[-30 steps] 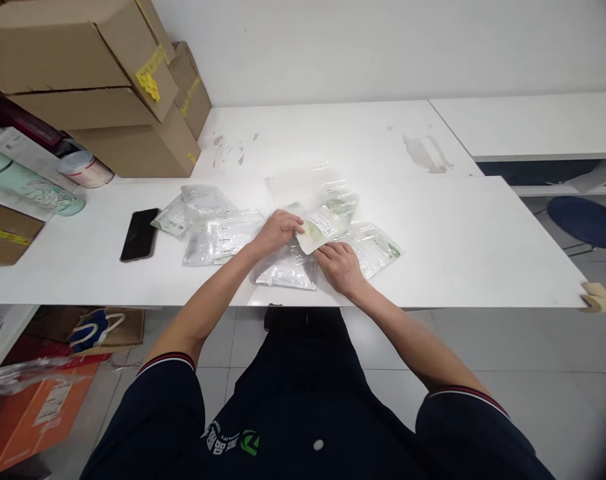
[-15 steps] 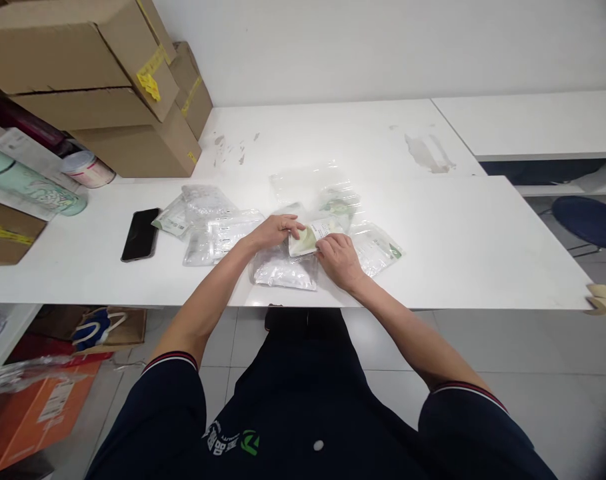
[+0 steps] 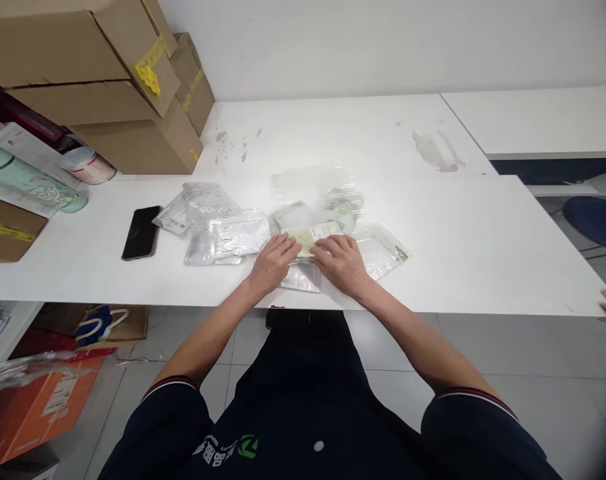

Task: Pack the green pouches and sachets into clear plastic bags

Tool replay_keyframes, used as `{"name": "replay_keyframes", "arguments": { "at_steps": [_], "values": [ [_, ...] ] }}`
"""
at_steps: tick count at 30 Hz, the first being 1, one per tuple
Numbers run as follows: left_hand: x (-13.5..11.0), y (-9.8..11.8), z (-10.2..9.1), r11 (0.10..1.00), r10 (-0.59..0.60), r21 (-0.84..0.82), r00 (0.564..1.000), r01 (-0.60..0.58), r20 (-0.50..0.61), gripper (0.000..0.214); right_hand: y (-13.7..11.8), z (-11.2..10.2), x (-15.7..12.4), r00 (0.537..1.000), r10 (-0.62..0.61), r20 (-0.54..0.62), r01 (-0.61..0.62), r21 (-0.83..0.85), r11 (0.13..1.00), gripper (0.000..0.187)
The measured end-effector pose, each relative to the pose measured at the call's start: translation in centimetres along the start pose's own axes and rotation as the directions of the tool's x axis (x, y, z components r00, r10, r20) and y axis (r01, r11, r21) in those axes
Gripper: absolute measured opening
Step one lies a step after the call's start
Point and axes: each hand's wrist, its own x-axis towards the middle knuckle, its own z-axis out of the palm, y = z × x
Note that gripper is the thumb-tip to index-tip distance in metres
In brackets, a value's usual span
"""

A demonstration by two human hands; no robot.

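Both my hands rest side by side at the near edge of the white table (image 3: 483, 253). My left hand (image 3: 273, 261) lies with fingers stretched out on the left end of a pale green labelled pouch (image 3: 310, 236). On the pouch's right end my right hand (image 3: 340, 261) presses down, fingers bent over it. A clear plastic bag (image 3: 303, 277) lies flat under the pouch. More clear packets (image 3: 223, 230) are spread to the left, and others with green print (image 3: 383, 248) to the right.
A black phone (image 3: 141, 232) lies left of the packets. Stacked cardboard boxes (image 3: 97, 87), a mint bottle (image 3: 30, 183) and a small tin (image 3: 87, 165) fill the back left. A second white table (image 3: 543, 120) stands at the right, a blue stool (image 3: 593, 219) beneath it.
The green pouch, held raised and tilted a second ago, now lies flat on the clear bag. Both hands have come down toward the table edge and press on it.
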Motion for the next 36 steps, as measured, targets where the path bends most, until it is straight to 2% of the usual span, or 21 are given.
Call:
{"name": "replay_keyframes", "arguments": {
  "at_steps": [2, 4, 7, 10, 13, 16, 17, 19, 21, 23, 25, 27, 29, 31, 33, 36],
  "values": [
    [0.0, -0.5, -0.3, 0.998, 0.011, -0.055, 1.000, -0.013, -0.022, 0.040, 1.0, -1.2, 0.1, 0.997, 0.043, 0.066, -0.042, -0.017, 0.999, 0.032],
    [0.2, -0.8, -1.3, 0.989, -0.006, -0.147, 1.000, 0.002, -0.023, 0.035, 2.3, -2.7, 0.6, 0.981, 0.069, 0.179, -0.074, 0.021, 0.997, 0.035],
    [1.3, -1.1, -3.0, 0.940, -0.158, -0.306, 0.987, 0.153, 0.007, 0.027, 4.6, -4.9, 3.0, 0.929, 0.071, 0.363, -0.142, 0.172, 0.975, 0.030],
    [3.4, -1.7, -3.6, 0.849, -0.396, -0.377, 0.918, 0.370, 0.008, 0.033, 6.7, -5.7, 6.9, 0.870, 0.113, 0.480, -0.275, 0.282, 0.919, 0.028],
    [5.6, -3.0, -2.7, 0.799, -0.521, -0.379, 0.852, 0.467, -0.049, 0.040, 8.2, -4.4, 10.9, 0.821, 0.173, 0.544, -0.369, 0.274, 0.888, 0.034],
    [7.4, -4.5, -0.8, 0.829, -0.517, -0.301, 0.851, 0.472, -0.089, 0.056, 8.5, -2.0, 13.0, 0.789, 0.263, 0.556, -0.410, 0.156, 0.899, 0.052],
    [7.8, -4.8, -0.3, 0.843, -0.506, -0.261, 0.859, 0.471, -0.083, 0.059, 8.2, -1.3, 13.1, 0.800, 0.296, 0.521, -0.397, 0.091, 0.913, 0.056],
    [8.4, -5.3, 0.5, 0.859, -0.495, -0.178, 0.868, 0.481, -0.041, 0.060, 7.4, -0.3, 12.6, 0.882, 0.298, 0.365, -0.311, -0.025, 0.950, 0.055],
    [8.9, -5.3, 0.7, 0.852, -0.514, -0.098, 0.858, 0.514, 0.029, 0.058, 6.5, 0.1, 11.3, 0.964, 0.169, 0.203, -0.158, -0.070, 0.985, 0.045],
    [9.4, -5.1, 0.3, 0.843, -0.533, -0.015, 0.840, 0.537, 0.098, 0.055, 5.8, 0.2, 9.8, 0.980, 0.008, 0.198, -0.003, -0.026, 1.000, 0.039],
    [9.9, -4.8, -0.3, 0.847, -0.530, 0.054, 0.834, 0.528, 0.154, 0.047, 5.5, 0.4, 8.7, 0.952, -0.064, 0.300, 0.061, 0.020, 0.998, 0.042],
    [10.3, -4.7, -0.8, 0.865, -0.502, 0.092, 0.840, 0.494, 0.205, 0.036, 5.3, 0.8, 8.1, 0.928, -0.054, 0.370, 0.053, 0.014, 0.999, 0.049],
    [10.5, -4.7, -1.4, 0.877, -0.478, 0.089, 0.842, 0.471, 0.253, 0.025, 5.2, 1.0, 8.1, 0.920, -0.021, 0.390, 0.025, -0.005, 1.000, 0.050],
    [10.3, -4.8, -2.2, 0.866, -0.491, 0.045, 0.828, 0.498, 0.271, 0.032, 5.3, 0.7, 8.6, 0.908, 0.007, 0.418, -0.009, 0.004, 1.000, 0.047],
    [9.8, -5.1, -3.2, 0.845, -0.514, -0.033, 0.826, 0.534, 0.231, 0.049, 5.6, -0.3, 9.6, 0.877, 0.032, 0.480, -0.057, 0.038, 0.998, 0.045],
    [9.1, -5.6, -4.8, 0.870, -0.422, -0.186, 0.885, 0.457, 0.199, 0.057, 6.7, -2.2, 11.7, 0.816, 0.048, 0.576, -0.149, 0.129, 0.980, 0.041]
  ]
}}
